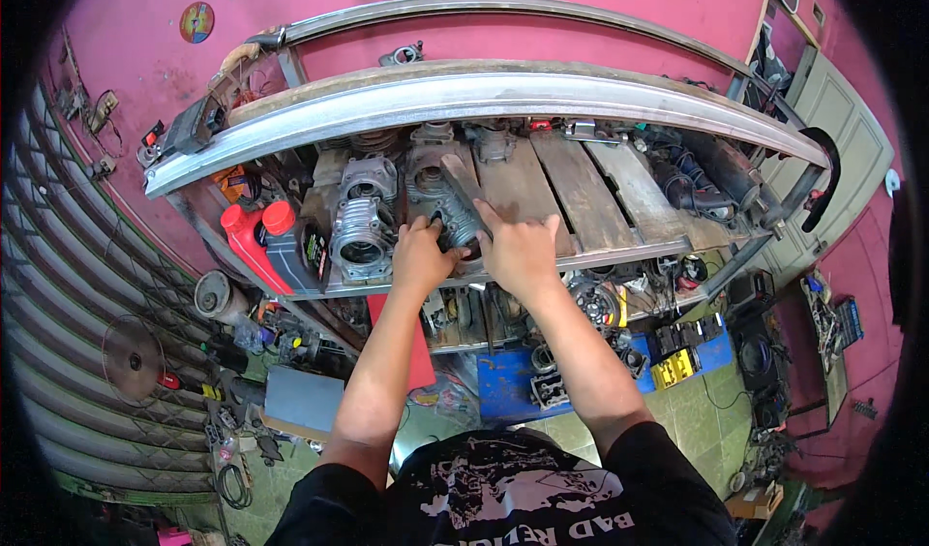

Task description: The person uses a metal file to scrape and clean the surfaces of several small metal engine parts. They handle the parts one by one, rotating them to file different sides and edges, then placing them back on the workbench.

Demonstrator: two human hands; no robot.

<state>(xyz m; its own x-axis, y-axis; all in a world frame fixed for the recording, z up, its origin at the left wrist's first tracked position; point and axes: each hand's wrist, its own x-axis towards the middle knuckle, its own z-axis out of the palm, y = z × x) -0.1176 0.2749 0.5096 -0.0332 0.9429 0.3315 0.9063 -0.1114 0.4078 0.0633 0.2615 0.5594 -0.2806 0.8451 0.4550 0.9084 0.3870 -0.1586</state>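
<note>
On the wooden-slatted shelf, a grey finned engine cylinder (455, 215) sits under both my hands. My left hand (422, 257) is closed on its near left side, with the fingertips at its wall and the thumb toward the near end. My right hand (520, 256) grips a flat grey-brown bar (461, 180), which lies slantwise over the cylinder; its lower end is hidden by the fingers. The bar's exact kind is unclear. Just left of my left hand stands another metal cylinder (364, 246), its round bore facing me. Behind that is a further finned metal part (368, 176).
A silver metal rail (503, 91) spans above the shelf's far side. Red and dark oil bottles (290, 246) stand at its left end. Black hoses and parts (706, 178) are heaped at the right. Below are a lower shelf, a blue board (503, 381) and a grey box (302, 398).
</note>
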